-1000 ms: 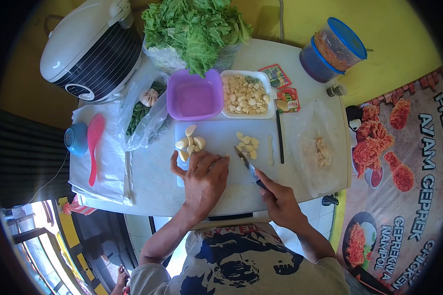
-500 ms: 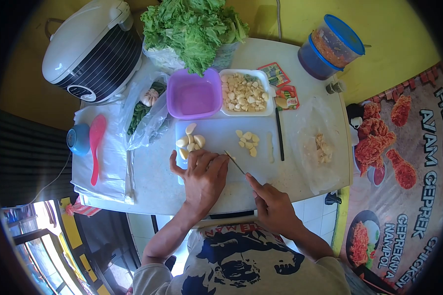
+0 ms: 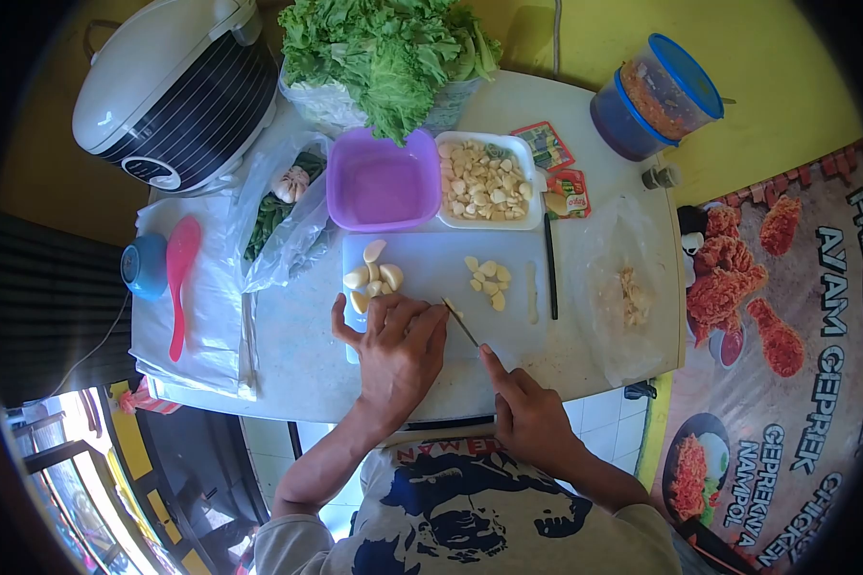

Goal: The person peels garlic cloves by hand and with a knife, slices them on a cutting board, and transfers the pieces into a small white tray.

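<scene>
Pale peeled garlic cloves (image 3: 389,276), in the head view, lie left on the white rectangular cutting board (image 3: 427,253), just beyond the left hand (image 3: 400,356). Its fingers curl downward; their hold cannot be determined. The right hand (image 3: 529,407) grips a thin metal knife (image 3: 463,326) beside them.

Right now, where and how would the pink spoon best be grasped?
Likely by its narrow handle, coming from the near side or the right: the pink spoon lies with the handle pointing to the near side and its broad head away, and the blue bowl sits close on the head's left.
</scene>
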Available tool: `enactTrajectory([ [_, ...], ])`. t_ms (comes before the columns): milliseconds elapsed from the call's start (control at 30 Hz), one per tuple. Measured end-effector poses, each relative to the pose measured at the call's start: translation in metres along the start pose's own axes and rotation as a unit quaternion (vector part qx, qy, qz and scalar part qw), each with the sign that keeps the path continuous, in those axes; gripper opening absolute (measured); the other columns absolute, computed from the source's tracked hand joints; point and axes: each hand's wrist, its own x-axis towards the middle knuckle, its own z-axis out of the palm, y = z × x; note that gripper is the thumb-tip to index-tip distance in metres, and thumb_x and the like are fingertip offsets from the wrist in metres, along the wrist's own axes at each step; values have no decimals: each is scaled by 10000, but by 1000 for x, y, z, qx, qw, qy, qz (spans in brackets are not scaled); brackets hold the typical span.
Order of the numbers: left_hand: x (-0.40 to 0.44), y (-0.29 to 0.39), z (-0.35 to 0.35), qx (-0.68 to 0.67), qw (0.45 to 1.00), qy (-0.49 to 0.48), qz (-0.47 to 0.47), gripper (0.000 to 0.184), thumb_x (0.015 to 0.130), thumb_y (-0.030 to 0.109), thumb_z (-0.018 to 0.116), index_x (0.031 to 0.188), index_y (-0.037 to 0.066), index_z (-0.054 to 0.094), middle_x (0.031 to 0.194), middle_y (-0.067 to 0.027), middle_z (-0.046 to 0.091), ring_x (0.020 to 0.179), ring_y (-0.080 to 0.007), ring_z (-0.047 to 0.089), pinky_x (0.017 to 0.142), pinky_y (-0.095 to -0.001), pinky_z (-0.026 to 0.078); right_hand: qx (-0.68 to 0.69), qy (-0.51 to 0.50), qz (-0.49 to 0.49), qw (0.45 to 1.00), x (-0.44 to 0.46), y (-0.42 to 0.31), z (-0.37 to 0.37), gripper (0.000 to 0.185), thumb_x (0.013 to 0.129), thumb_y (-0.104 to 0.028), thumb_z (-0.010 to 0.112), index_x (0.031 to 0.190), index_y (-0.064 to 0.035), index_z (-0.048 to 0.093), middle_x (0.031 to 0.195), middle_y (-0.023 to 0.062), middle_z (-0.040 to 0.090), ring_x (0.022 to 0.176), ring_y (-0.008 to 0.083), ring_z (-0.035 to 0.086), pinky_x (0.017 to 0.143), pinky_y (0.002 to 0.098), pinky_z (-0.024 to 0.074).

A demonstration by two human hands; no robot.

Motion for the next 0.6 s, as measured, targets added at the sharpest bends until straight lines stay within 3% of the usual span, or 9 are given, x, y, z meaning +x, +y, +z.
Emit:
enactTrajectory([
  [267,1,0,-1,2,1000,-9,-2,128,780,151,825,890,172,763,868,64,677,1001,-148,605,1146,-596,143,5,-24,18,1000,5,-2,-4,716,885,52,565,1560,-91,374,811,133,587,604,295,616,573,414,530],
  [433,0,0,-1,22,1000,-13,11,162,780,149,828,926,191,770,882,76,678,1011,-145,602,1148,-595,135,114,26,-6,993,7,15,-7,706,905,26,565,1567,-117,362,821,132,590,636,296,625,608,409,537],
  [600,-1,0,-8,52,998,-30,24,204,777,149,834,963,207,774,919,88,688,1044,-140,597,1156,-592,121,86,29,19,996,3,13,-8,695,912,40,546,1565,-117,364,826,138,597,671,292,635,627,409,536],
])
